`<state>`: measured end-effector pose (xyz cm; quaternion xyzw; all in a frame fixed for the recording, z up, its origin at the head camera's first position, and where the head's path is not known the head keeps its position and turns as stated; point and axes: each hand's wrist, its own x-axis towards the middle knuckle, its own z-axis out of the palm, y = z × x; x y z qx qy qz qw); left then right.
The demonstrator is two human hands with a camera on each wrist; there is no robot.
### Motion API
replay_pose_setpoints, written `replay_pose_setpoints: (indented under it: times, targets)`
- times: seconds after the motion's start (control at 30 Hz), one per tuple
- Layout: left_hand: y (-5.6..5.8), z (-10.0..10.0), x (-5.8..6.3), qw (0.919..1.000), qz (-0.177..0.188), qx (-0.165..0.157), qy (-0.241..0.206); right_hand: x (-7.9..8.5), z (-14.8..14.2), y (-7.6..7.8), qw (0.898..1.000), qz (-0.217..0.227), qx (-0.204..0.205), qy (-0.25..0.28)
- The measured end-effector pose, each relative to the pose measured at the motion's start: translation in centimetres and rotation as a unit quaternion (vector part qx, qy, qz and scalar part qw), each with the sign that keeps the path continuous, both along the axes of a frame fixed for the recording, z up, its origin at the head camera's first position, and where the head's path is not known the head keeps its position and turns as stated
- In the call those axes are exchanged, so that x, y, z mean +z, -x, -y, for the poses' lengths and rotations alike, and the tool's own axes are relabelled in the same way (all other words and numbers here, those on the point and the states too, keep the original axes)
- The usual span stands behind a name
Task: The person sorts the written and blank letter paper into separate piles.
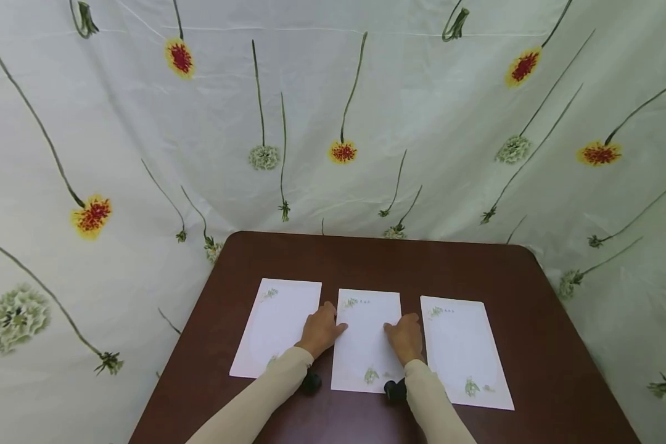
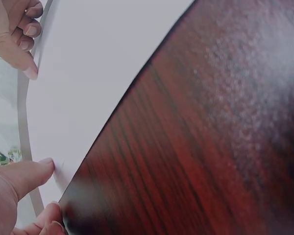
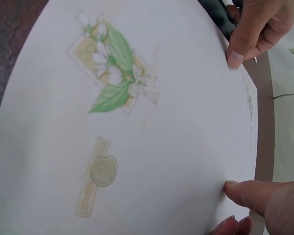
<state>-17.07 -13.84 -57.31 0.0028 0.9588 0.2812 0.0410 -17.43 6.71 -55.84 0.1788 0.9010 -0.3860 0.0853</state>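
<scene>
Between the two hands lies the middle sheet of paper [image 1: 363,345], white, with a pale flower print and a stamp-like motif [image 3: 103,171]. My left hand [image 1: 320,328] pinches its left edge, the thumb [image 2: 32,176] on top and the fingertips at the edge. At the opposite edge my right hand [image 1: 406,338] pinches the same sheet, its thumb [image 3: 250,193] on the printed face. The right fingers are partly hidden by the paper. In the left wrist view the sheet [image 2: 98,63] shows almost plain white.
A left sheet [image 1: 280,314] and a right sheet [image 1: 466,351] with similar prints lie flat on either side. All are on a dark brown table [image 1: 377,259] with rounded far corners. A floral-printed cloth [image 1: 311,92] hangs behind it.
</scene>
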Motion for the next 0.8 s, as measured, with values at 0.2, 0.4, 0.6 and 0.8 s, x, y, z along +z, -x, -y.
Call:
replay_pose_setpoints:
  times: [0.2, 0.4, 0.6, 0.8]
  targets:
    - [0.0, -0.3, 0.1, 0.9996, 0.008, 0.011, -0.025, 0.3, -0.2, 0.1, 1.0, 0.011, 0.0, 0.014]
    - [0.2, -0.9, 0.5, 0.9984, 0.018, 0.024, -0.048, 0.1, -0.3, 0.5, 1.0, 0.012, 0.0, 0.009]
    - [0.2, -1.5, 0.6, 0.9966, 0.036, 0.035, -0.066, -0.2, -0.4, 0.5, 1.0, 0.005, 0.001, 0.012]
    - [0.3, -1.7, 0.5, 0.9942, 0.045, 0.052, -0.083, -0.1, -0.5, 0.5, 0.999, 0.014, -0.006, 0.028]
